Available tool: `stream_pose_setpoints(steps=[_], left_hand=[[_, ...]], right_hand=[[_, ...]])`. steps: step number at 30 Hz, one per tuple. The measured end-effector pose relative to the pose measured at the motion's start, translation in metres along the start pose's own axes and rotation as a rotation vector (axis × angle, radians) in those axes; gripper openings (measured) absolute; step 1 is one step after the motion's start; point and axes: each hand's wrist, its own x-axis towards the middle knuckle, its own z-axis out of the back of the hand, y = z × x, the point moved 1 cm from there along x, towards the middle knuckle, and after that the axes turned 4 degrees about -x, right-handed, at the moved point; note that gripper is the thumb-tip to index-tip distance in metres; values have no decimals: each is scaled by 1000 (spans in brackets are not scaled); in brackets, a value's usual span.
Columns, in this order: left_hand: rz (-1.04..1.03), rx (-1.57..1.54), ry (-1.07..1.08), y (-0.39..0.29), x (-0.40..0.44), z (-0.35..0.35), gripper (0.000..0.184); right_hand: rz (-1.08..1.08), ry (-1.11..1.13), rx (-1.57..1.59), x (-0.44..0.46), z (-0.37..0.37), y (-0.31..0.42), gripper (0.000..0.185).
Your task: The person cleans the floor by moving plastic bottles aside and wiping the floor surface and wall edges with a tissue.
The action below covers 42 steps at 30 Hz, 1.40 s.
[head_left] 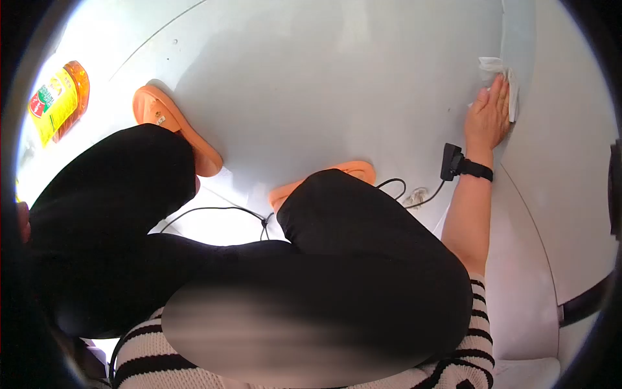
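My right hand (489, 120) presses a crumpled white tissue (512, 97) into the corner where the pale floor meets the wall. Its fingers are straight and held together over the tissue, whose edges stick out past the fingertips and along the side of the hand. A black strap with a small box-shaped device (451, 161) sits on the right wrist, and a cable runs from it. Only a sliver of my left hand (24, 222) shows at the far left edge beside my knee. Its fingers are cut off from view, and a bit of something yellow (17, 191) appears just above it.
A bottle of orange liquid (61, 100) with a yellow label is at the upper left. My feet wear orange slippers (175, 126) on the pale floor (311, 84). A black cable (220, 208) trails between my legs. The white wall (570, 129) rises at right.
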Motion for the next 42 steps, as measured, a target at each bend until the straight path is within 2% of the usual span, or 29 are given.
stream_pose_setpoints(steps=[1,3,4,6,8,10,12,13,15,16,17,19,20,22,23,25,26,27,30,32,34,35,37,39,41,42], left_hand=[[-8,-4,-10,17,6,8,80],[-573,-213,323,54,9,34,80],[-573,-196,301,50,3,33,80],[-248,-238,135,40,-18,21,80],[-262,-151,171,40,-20,23,79],[-245,-90,239,29,-23,18,79],[43,69,12,3,-17,6,80],[32,69,15,-6,-9,6,80],[132,-22,-6,-13,9,3,79],[-224,-201,39,27,-1,12,75],[-243,-193,30,26,-1,13,75],[-227,-189,123,23,-2,13,72],[-233,-184,130,23,0,10,72],[-178,-166,112,19,11,1,72],[141,-75,67,-17,26,-9,74],[182,11,94,-6,22,-4,78],[238,80,108,5,21,1,83],[275,135,101,11,10,7,88],[142,77,145,-9,26,3,79],[137,-4,146,-21,33,-1,83],[123,-101,154,-32,37,-6,85],[32,-90,267,-31,38,0,78],[10,-180,252,-35,40,1,77],[40,-210,245,-32,43,4,77],[59,-181,228,-31,45,2,76],[60,-179,228,-29,43,2,76]], right_hand=[[-49,10,-19,-5,4,-1,51],[-168,17,-62,-25,4,-7,53],[-250,28,-85,-43,-1,-10,54],[-229,7,-144,-44,-5,-8,54],[-179,19,-321,-33,-10,-5,54],[-122,-75,-186,20,-9,5,51],[28,-222,-177,63,2,8,49],[19,-220,-182,65,0,6,49],[51,-184,13,74,-4,1,50],[94,-160,57,65,-7,-2,54],[81,-177,51,50,-6,-3,54],[1,27,448,13,-10,-3,57],[-9,27,451,1,-19,-4,57],[-196,-46,653,-26,-37,-8,60],[-213,-38,654,-38,-42,-5,60],[-449,-129,754,-49,-55,13,61],[-425,-120,703,-49,-54,28,59],[-306,-148,643,-61,-46,45,61],[-160,-63,655,-57,-10,135,54],[150,-20,854,-53,-4,184,50],[401,99,910,-44,18,220,51],[414,81,899,-39,23,217,51],[305,-33,855,-29,28,205,54],[83,-105,806,-13,27,162,57],[-84,-137,806,-9,14,118,59],[-95,-101,726,-6,10,96,58]])
